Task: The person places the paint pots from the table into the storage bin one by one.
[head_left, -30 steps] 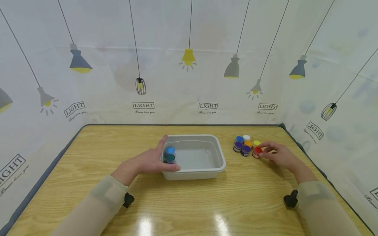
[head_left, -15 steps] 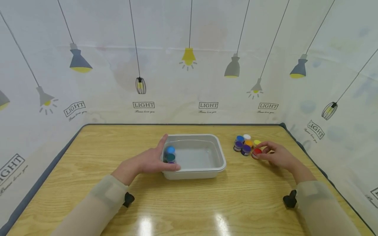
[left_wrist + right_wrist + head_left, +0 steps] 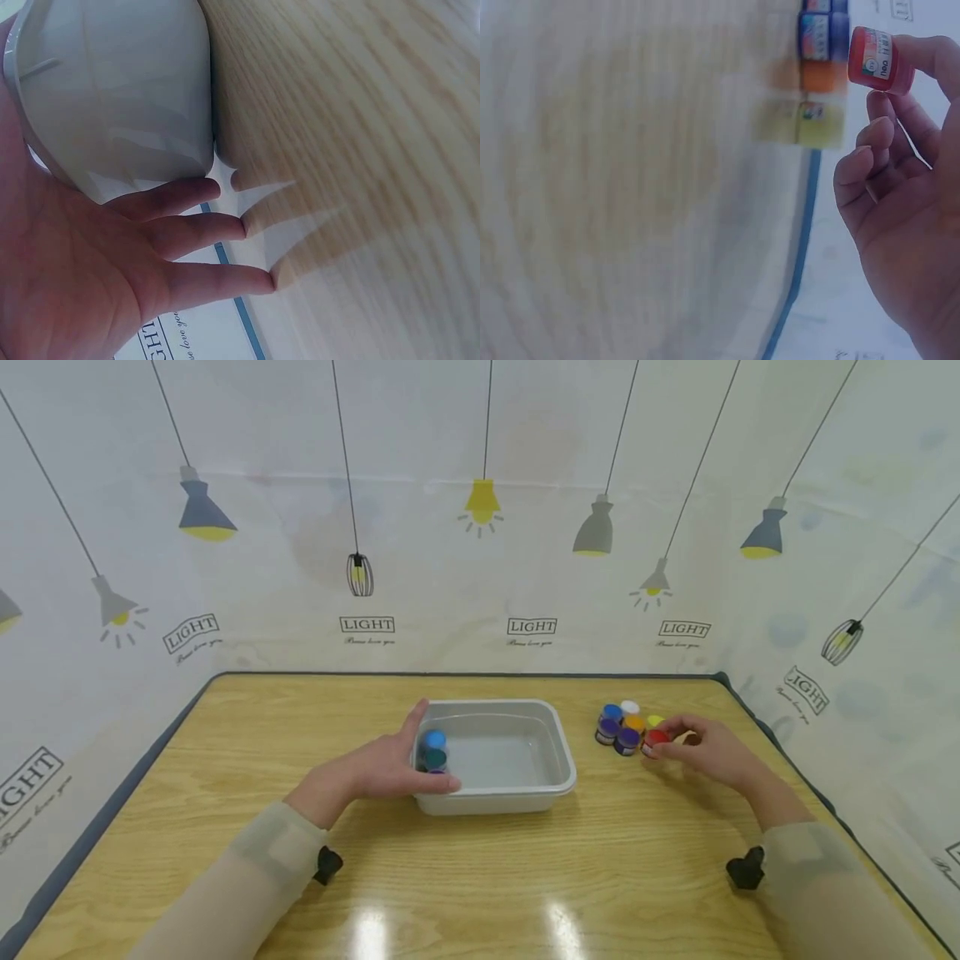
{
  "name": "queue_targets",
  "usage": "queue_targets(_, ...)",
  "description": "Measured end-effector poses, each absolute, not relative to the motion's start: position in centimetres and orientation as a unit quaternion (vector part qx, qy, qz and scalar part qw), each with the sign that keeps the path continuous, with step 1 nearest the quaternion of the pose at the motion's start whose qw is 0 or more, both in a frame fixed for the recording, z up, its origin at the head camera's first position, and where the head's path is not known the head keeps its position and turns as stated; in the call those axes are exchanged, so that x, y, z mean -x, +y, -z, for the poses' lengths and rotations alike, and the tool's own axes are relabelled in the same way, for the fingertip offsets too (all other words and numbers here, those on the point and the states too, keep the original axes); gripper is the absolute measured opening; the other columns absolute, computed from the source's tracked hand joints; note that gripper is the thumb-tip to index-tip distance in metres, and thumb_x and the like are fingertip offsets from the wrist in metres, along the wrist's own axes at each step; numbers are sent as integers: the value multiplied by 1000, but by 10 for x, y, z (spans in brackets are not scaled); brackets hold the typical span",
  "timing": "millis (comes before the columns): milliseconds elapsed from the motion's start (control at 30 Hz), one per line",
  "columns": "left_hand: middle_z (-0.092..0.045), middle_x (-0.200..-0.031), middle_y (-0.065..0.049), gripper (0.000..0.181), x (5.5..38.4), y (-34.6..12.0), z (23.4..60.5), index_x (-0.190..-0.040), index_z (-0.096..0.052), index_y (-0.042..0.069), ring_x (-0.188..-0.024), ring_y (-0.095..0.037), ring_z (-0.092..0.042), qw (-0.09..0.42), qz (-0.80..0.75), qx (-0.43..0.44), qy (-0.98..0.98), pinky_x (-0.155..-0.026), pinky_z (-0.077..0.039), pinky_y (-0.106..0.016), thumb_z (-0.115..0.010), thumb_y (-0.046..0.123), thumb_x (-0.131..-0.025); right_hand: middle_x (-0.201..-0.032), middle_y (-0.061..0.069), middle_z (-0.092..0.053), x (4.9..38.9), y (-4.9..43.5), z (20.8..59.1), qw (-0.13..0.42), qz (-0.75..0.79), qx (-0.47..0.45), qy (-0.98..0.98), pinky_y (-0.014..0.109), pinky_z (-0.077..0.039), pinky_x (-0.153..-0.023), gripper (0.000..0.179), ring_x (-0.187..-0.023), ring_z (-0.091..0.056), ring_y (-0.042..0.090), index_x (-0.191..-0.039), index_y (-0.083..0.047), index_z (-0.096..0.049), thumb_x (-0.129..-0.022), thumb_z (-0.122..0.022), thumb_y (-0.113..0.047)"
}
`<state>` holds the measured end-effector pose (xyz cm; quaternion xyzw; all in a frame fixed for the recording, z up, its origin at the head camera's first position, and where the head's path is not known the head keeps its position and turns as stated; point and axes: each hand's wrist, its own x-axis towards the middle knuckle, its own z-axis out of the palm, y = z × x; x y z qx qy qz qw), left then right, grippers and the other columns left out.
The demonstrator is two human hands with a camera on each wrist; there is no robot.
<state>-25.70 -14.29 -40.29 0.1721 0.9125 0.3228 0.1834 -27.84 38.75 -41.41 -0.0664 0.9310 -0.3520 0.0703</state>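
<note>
My right hand (image 3: 712, 756) pinches a small red paint jar (image 3: 877, 61) between thumb and fingertips. In the right wrist view this jar is held up off the table, tilted, with its label showing. My left hand (image 3: 386, 766) rests on the left end of a white plastic tub (image 3: 495, 803), its thumb lying along the front rim. Its other fingers (image 3: 217, 285) are straight beside the tub's outer wall in the left wrist view. Inside the tub, by that hand, stand a blue-lidded jar (image 3: 434, 740), a dark green one (image 3: 435, 759) and a partly hidden purple one.
Several more jars cluster right of the tub: blue (image 3: 611, 713), white (image 3: 629, 707), orange (image 3: 634, 723), yellow (image 3: 655, 722) and two purple ones (image 3: 627, 741). A wood-grain table (image 3: 480, 877) lies beneath, with a printed curtain (image 3: 420, 527) along its back and sides.
My right hand has closed its fingertips on the red jar and raised it slightly from the table. My left hand stays on the tub.
</note>
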Motion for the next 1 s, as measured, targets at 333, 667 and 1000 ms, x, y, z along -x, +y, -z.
queue_targets(333,-50,-164,-30,145,257,-143,400,-176,18,21,-141,-39,-59,185,-319,-173,913,-124,-42,-62,-78,80,-84,-119,9,-66,273,340,374,25,374,133,918,32,-46,-64,38,-78,-57,19,-131,-18,-70,-103,-79,-41)
queue_targets(667,-50,-164,-30,145,257,-142,401,-176,17,21,-140,-38,-59,186,-322,-171,912,-123,-42,-62,-79,79,-84,-100,10,-73,275,278,356,53,404,203,890,33,-55,-62,31,-76,-65,23,-125,-19,-73,-98,-85,-30)
queue_targets(1000,-53,-161,-27,144,256,-141,401,-176,15,21,-136,-37,-60,186,-319,-169,914,-123,-44,-62,-79,80,-84,-100,5,-68,286,221,357,54,401,252,879,27,-45,-61,29,-73,-55,21,-124,-23,-76,-96,-85,-24)
